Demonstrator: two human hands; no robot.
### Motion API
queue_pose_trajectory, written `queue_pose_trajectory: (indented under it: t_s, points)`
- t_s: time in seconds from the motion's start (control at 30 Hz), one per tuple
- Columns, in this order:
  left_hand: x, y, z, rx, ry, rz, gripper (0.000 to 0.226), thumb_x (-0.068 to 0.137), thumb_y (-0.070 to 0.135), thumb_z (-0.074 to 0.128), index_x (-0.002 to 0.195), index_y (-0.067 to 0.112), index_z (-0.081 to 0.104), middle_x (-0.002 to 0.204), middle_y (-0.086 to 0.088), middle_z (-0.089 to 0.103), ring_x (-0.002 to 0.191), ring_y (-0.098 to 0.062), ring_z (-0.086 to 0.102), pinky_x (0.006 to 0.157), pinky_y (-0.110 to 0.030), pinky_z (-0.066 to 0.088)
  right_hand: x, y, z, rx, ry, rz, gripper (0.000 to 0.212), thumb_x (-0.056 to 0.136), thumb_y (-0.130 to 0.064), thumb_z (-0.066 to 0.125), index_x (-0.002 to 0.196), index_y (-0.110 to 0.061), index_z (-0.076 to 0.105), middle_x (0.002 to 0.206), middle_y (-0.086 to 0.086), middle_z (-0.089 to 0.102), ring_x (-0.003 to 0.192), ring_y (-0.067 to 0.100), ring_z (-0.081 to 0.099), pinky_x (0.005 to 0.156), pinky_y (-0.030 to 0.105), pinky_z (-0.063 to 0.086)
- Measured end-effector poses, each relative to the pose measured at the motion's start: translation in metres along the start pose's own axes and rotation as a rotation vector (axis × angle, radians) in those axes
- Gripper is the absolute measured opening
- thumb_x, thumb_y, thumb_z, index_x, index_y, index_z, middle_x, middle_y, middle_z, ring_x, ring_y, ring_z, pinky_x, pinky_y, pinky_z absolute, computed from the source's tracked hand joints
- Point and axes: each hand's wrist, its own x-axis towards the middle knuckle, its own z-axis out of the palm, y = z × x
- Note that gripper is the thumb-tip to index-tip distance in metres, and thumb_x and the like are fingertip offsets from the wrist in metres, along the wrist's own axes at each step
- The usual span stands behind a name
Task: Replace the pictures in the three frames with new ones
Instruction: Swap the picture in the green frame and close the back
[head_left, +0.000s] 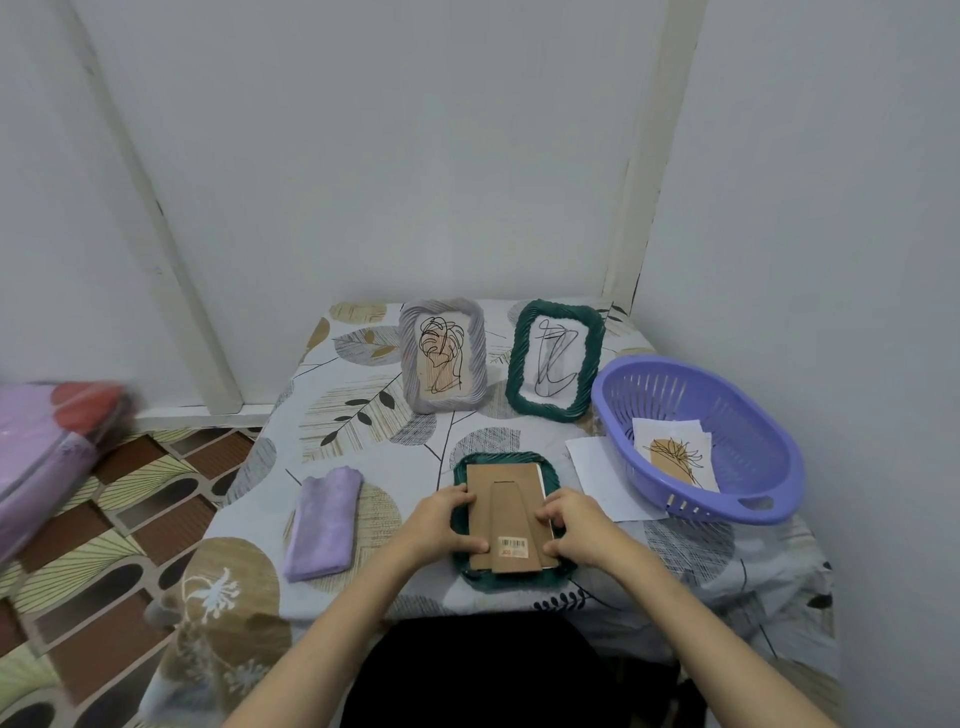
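A dark green frame (511, 459) lies face down at the table's front, its brown cardboard back (506, 499) with a stand flap and barcode sticker facing up. My left hand (444, 522) grips the back's left edge, and my right hand (571, 527) grips its right edge, fingers curled over the card. Behind them a grey frame (443, 355) and a second green frame (556, 358) stand upright, each showing a black line drawing. A purple basket (727, 395) on the right holds several printed pictures (675, 457).
A folded lilac cloth (322, 525) lies left of the frame. White paper sheets (597, 478) sit between the frame and the basket. The table wears a leaf-patterned cloth (343, 405); walls close in behind and to the right. A pink bundle (47, 441) lies on the floor.
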Motion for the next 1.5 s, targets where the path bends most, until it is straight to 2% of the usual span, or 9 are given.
queue_pose_trajectory:
  t_s: [0.07, 0.17, 0.3, 0.5, 0.67, 0.83, 1.0, 1.1, 1.5]
  points:
    - [0.002, 0.000, -0.002, 0.015, -0.010, -0.001, 0.076, 0.074, 0.028, 0.075, 0.138, 0.006, 0.039, 0.151, -0.006, 0.029, 0.139, -0.019, 0.029, 0.113, -0.027, 0.022, 0.004, 0.002, 0.000, 0.019, -0.002, 0.022, 0.035, 0.077, -0.009, 0.066, 0.105, 0.011, 0.059, 0.119, 0.022, 0.056, 0.104, 0.032, 0.056, 0.091, 0.036, 0.046]
    - [0.007, 0.000, -0.003, 0.021, 0.027, 0.010, 0.058, 0.082, 0.026, 0.068, 0.130, 0.003, 0.047, 0.150, -0.007, 0.032, 0.135, -0.020, 0.035, 0.107, -0.022, 0.026, 0.009, 0.001, -0.002, 0.136, 0.095, 0.056, 0.024, 0.081, -0.009, 0.062, 0.103, -0.001, 0.068, 0.114, 0.013, 0.065, 0.103, 0.023, 0.060, 0.085, 0.022, 0.044]
    - [0.011, 0.001, 0.002, -0.011, 0.089, 0.000, 0.041, 0.083, 0.016, 0.066, 0.117, -0.001, 0.052, 0.137, -0.012, 0.048, 0.124, -0.024, 0.047, 0.093, -0.018, 0.034, 0.014, 0.004, 0.000, 0.226, 0.281, 0.132, 0.041, 0.083, -0.012, 0.065, 0.123, -0.006, 0.056, 0.123, 0.015, 0.054, 0.114, 0.026, 0.053, 0.096, 0.025, 0.038]
    - [0.011, -0.002, 0.006, 0.026, 0.112, 0.031, 0.056, 0.082, 0.024, 0.068, 0.131, 0.008, 0.046, 0.139, -0.008, 0.047, 0.129, -0.022, 0.042, 0.108, -0.027, 0.032, 0.020, 0.005, 0.002, 0.243, 0.235, 0.102, 0.044, 0.088, -0.017, 0.059, 0.130, -0.010, 0.051, 0.128, 0.015, 0.051, 0.119, 0.027, 0.048, 0.099, 0.027, 0.036]
    - [0.011, -0.003, 0.009, 0.128, 0.091, 0.049, 0.060, 0.087, 0.030, 0.060, 0.139, 0.011, 0.037, 0.151, -0.004, 0.031, 0.137, -0.023, 0.030, 0.115, -0.031, 0.021, 0.026, 0.003, 0.006, 0.217, 0.205, 0.100, 0.047, 0.088, -0.020, 0.059, 0.133, -0.010, 0.047, 0.129, 0.016, 0.042, 0.123, 0.027, 0.045, 0.105, 0.025, 0.029]
    - [0.011, -0.007, 0.007, 0.100, 0.100, 0.067, 0.060, 0.086, 0.028, 0.062, 0.137, 0.008, 0.040, 0.150, -0.008, 0.032, 0.138, -0.022, 0.029, 0.115, -0.029, 0.019, 0.029, 0.002, 0.008, 0.209, 0.174, 0.110, 0.047, 0.089, -0.020, 0.058, 0.133, -0.011, 0.047, 0.127, 0.016, 0.039, 0.121, 0.029, 0.045, 0.104, 0.028, 0.032]
    - [0.008, -0.010, 0.008, 0.042, 0.104, 0.064, 0.062, 0.085, 0.028, 0.063, 0.138, 0.010, 0.039, 0.150, -0.008, 0.032, 0.137, -0.021, 0.030, 0.115, -0.030, 0.022, 0.027, 0.005, 0.010, 0.343, 0.249, 0.183, 0.042, 0.079, -0.018, 0.070, 0.118, -0.006, 0.059, 0.120, 0.014, 0.051, 0.110, 0.025, 0.053, 0.093, 0.025, 0.038]
    - [0.008, -0.009, 0.006, 0.011, 0.120, 0.079, 0.061, 0.083, 0.024, 0.066, 0.137, 0.007, 0.041, 0.148, -0.009, 0.035, 0.136, -0.020, 0.034, 0.111, -0.025, 0.024, 0.031, 0.005, 0.011, 0.414, 0.243, 0.201, 0.038, 0.076, -0.015, 0.072, 0.113, -0.007, 0.064, 0.121, 0.014, 0.056, 0.110, 0.024, 0.055, 0.096, 0.028, 0.041]
    - [0.008, -0.014, 0.003, -0.100, 0.130, 0.078, 0.061, 0.076, 0.023, 0.073, 0.131, 0.009, 0.049, 0.143, -0.006, 0.043, 0.130, -0.017, 0.042, 0.107, -0.023, 0.029, 0.046, 0.007, 0.009, 0.539, 0.129, 0.276, 0.047, 0.077, -0.013, 0.066, 0.123, -0.014, 0.055, 0.128, 0.009, 0.049, 0.119, 0.025, 0.048, 0.100, 0.034, 0.042]
